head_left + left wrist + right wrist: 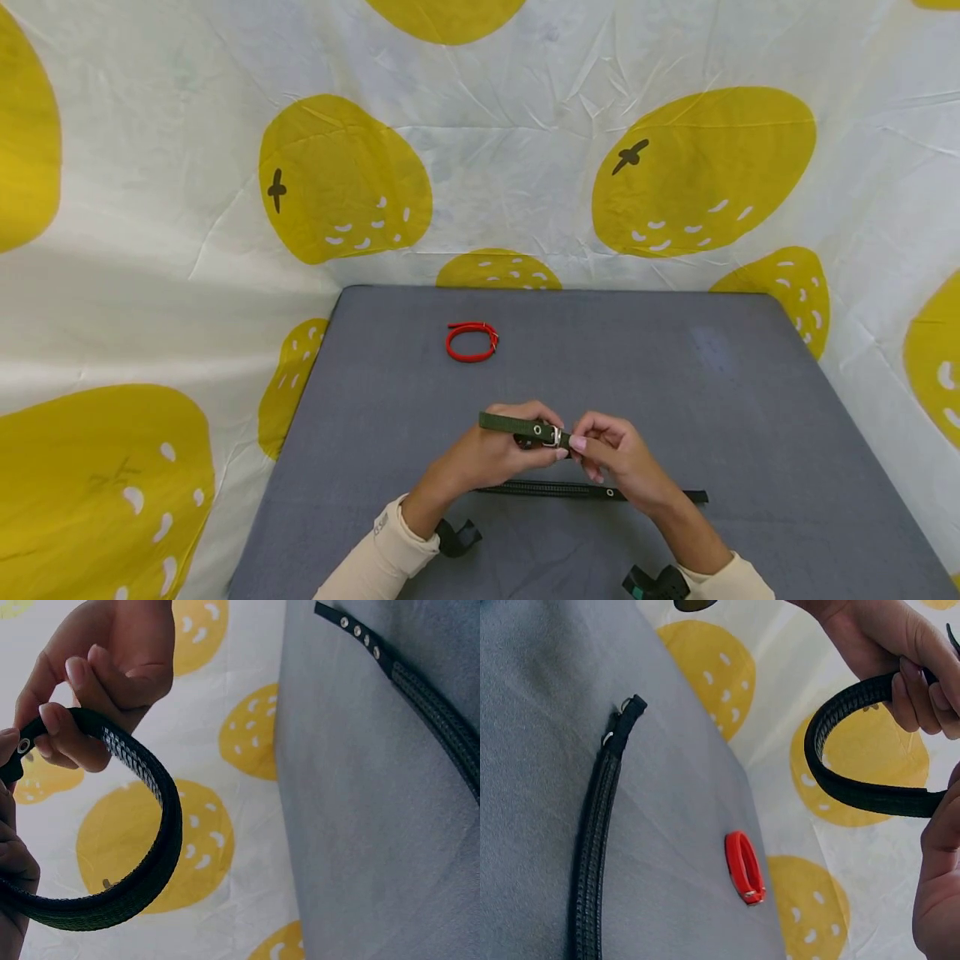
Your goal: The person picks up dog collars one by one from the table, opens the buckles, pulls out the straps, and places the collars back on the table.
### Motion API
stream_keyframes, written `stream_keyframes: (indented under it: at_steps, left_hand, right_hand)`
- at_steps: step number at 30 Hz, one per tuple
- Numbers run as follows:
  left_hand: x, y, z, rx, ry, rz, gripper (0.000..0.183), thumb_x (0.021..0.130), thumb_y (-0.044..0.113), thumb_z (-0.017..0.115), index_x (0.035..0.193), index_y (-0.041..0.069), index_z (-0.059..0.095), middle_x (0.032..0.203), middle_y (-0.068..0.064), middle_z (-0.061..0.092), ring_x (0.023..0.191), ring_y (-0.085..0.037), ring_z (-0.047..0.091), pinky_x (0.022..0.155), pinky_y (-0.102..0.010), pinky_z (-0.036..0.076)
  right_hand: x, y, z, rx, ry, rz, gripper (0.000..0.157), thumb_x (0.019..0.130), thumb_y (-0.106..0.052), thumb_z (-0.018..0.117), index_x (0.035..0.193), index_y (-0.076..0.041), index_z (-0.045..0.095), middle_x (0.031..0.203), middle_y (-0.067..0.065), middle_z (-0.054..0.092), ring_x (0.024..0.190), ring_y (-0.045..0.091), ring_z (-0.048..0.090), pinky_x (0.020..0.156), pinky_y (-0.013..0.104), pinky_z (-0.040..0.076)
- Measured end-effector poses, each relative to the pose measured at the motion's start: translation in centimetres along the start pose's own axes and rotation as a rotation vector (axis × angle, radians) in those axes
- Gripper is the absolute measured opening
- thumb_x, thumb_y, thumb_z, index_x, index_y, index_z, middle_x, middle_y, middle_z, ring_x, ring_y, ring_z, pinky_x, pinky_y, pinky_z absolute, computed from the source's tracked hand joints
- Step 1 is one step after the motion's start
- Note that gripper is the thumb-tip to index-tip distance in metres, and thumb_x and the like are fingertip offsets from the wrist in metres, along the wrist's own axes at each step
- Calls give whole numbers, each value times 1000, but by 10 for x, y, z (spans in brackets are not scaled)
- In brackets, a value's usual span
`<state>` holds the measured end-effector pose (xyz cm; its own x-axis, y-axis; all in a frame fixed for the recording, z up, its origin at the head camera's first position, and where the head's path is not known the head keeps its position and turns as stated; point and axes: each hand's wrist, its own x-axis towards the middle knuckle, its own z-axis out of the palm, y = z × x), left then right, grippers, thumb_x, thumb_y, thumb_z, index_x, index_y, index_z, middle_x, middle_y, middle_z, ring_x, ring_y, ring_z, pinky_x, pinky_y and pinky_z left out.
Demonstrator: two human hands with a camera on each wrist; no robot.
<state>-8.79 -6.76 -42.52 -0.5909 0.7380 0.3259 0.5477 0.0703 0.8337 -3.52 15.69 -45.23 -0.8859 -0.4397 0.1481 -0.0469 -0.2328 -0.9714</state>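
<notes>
Both hands hold a dark green collar (506, 422), bent into a loop. My left hand (483, 454) grips it beside the silver buckle (557, 437), thumb below and fingers behind. On the other side of the buckle, my right hand (622, 462) pinches the strap between thumb and fingers. In the left wrist view a metal eyelet (24, 745) shows between the two hands' fingertips. The loop's braided-looking inner face (840, 712) shows in the right wrist view, where the buckle is hidden.
A black collar (558, 489) lies straight on the grey table (360, 400), just below the hands; eyelets and metal rings show near its ends. Farther back, a red collar (470, 358) lies buckled in a ring. A lemon-patterned cloth (510, 167) hangs behind the table.
</notes>
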Motion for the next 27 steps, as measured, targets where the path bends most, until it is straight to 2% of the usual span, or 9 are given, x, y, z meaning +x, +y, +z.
stream_keyframes:
  at_steps: [9,13,16,20,22,27]
  left_hand:
    - [0,0,3,-43,23,55,18,91,13,76,105,12,66,90,-1,70,68,2,54,59,-15,49]
    - [0,0,4,-39,41,86,18,90,11,76,105,12,66,89,-2,70,67,3,53,58,-14,49]
    - [0,0,3,-39,62,107,18,89,10,77,105,11,68,91,-2,71,70,2,56,60,-15,51]
    - [0,-1,2,-4,79,118,18,90,13,76,108,10,73,92,0,71,74,2,56,64,-15,51]
    - [0,-3,1,42,77,120,19,92,16,75,109,11,74,90,3,69,74,2,54,64,-14,50]
    - [0,-4,3,67,53,64,17,95,23,71,111,16,74,81,8,61,68,2,47,59,-14,44]
  right_hand:
    - [-3,2,-1,101,-24,2,27,103,4,37,90,-11,55,84,-9,59,64,5,49,49,35,32]
    - [-3,3,-2,142,-33,-3,29,101,4,35,90,-13,55,83,-10,59,64,5,49,49,33,33]
    - [-3,4,-4,132,-37,-22,29,102,5,34,91,-11,55,84,-9,60,61,10,47,49,35,32]
    - [-4,7,-6,33,-4,-44,24,105,3,37,96,-7,57,87,-4,61,58,18,46,49,40,36]
    - [-4,6,-5,-37,34,-18,21,105,2,42,98,-6,60,87,-3,63,57,19,46,49,39,39]
    - [0,0,-1,-156,68,31,15,103,1,50,99,-1,64,81,-1,60,53,21,42,49,35,42]
